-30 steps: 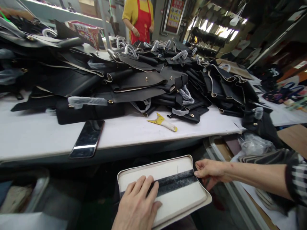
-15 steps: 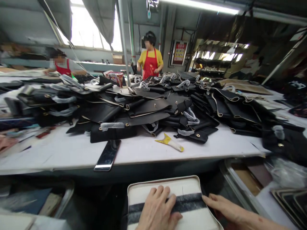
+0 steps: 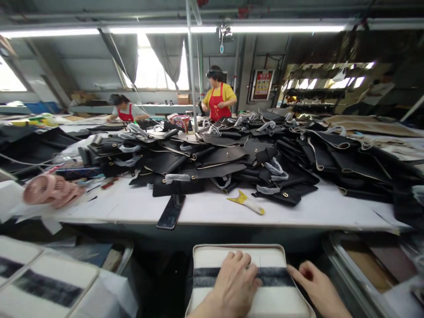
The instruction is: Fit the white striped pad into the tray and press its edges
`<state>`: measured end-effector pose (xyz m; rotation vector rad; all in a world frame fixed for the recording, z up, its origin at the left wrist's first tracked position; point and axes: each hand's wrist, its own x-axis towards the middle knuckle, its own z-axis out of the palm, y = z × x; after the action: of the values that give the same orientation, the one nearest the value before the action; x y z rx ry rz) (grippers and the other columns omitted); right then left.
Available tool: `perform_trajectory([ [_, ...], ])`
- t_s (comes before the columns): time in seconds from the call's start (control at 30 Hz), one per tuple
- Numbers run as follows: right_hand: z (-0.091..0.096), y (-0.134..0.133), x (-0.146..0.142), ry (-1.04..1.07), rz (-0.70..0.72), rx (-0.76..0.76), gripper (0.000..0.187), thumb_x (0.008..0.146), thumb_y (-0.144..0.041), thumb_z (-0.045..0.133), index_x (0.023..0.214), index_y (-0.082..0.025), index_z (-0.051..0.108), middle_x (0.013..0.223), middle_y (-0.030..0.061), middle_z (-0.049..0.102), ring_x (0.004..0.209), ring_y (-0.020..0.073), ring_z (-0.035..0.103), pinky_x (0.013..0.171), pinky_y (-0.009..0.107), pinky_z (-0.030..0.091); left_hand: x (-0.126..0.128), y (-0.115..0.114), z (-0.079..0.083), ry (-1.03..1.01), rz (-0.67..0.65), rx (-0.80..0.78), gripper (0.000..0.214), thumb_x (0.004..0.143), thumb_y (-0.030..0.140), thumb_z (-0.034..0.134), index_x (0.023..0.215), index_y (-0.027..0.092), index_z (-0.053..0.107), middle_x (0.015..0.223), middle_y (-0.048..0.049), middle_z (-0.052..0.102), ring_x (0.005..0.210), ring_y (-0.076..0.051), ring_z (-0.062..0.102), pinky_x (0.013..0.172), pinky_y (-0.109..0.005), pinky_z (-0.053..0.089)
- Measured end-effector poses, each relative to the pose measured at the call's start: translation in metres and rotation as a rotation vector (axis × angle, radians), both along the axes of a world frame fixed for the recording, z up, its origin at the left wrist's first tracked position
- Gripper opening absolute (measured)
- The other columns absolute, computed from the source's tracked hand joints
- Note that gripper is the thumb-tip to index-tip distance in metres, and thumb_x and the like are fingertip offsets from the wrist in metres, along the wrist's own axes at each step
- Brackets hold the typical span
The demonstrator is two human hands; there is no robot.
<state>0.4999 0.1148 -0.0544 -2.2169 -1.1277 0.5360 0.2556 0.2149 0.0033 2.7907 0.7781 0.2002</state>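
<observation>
White panel (image 3: 274,293) clear of table edge (image 3: 132,219)

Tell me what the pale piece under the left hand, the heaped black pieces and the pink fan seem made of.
Pale piece: perhaps cloth over stiff board, matte, given its dull, flat face; the texture is too fine to tell. Black pieces: leather or imitation, softly shiny, folding thickly with pale edges. Pink fan: likely matte moulded plastic, by its even colour and slats.

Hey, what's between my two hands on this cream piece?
In the head view, between your left hand and right hand lies the right part of the cream piece, with dark stripes running across it.
</observation>
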Motion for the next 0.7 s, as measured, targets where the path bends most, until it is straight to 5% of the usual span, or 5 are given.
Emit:
perform_trajectory([
  [0.13,0.052,-0.002,-0.042,-0.167,0.479,0.182,0.022,0.096,-0.04,0.043,0.098,-0.024,0.059,0.103,0.0073,0.062,0.097,0.0239,0.056,0.089,0.037,0.043,0.003,-0.003,0.014,0.038,0.026,-0.027,0.015,0.095,0.03,0.051,0.102,0.018,0.056,0.102,-0.0052,0.059,0.097,-0.022,0.053,0.085,-0.038,0.044],
  [0.27,0.062,0.0,-0.07,-0.221,0.751,0.041,0.018,0.095,-0.026,0.044,0.088,-0.022,0.06,0.101,0.0066,0.062,0.096,0.0247,0.054,0.087,0.039,0.041,0.008,0.001,0.012,0.089,-0.004,-0.014,0.015,0.095,0.027,0.049,0.107,0.019,0.054,0.104,-0.006,0.058,0.096,-0.023,0.053,0.082,-0.038,0.046],
  [0.4,0.064,0.019,-0.059,0.02,0.659,0.039,0.027,0.093,-0.032,0.049,0.069,-0.02,0.053,0.078,0.0033,0.059,0.079,0.0196,0.054,0.073,0.03,0.041,0.017,0.005,0.004,0.092,0.011,0.026,0.01,0.096,0.023,0.047,0.103,0.022,0.054,0.1,-0.0036,0.057,0.092,-0.023,0.053,0.078,-0.037,0.047],
  [0.5,0.06,0.047,-0.028,0.229,0.334,0.126,0.04,0.092,-0.047,0.05,0.063,-0.02,0.047,0.066,0.0004,0.051,0.067,0.0155,0.048,0.064,0.027,0.038,0.024,0.008,-0.002,0.087,0.002,0.045,0.01,0.096,0.021,0.045,0.1,0.022,0.054,0.1,-0.0028,0.058,0.091,-0.023,0.053,0.077,-0.037,0.046],
  [0.7,-0.005,0.098,0.026,0.33,0.149,-0.013,0.045,0.089,-0.053,0.052,0.064,-0.016,0.055,0.064,0.0009,0.056,0.062,0.0141,0.052,0.061,0.026,0.042,0.038,0.017,-0.01,0.082,-0.062,0.066,0.013,0.094,0.012,0.045,0.099,0.018,0.056,0.095,-0.0038,0.059,0.086,-0.022,0.053,0.079,-0.036,0.045],
])
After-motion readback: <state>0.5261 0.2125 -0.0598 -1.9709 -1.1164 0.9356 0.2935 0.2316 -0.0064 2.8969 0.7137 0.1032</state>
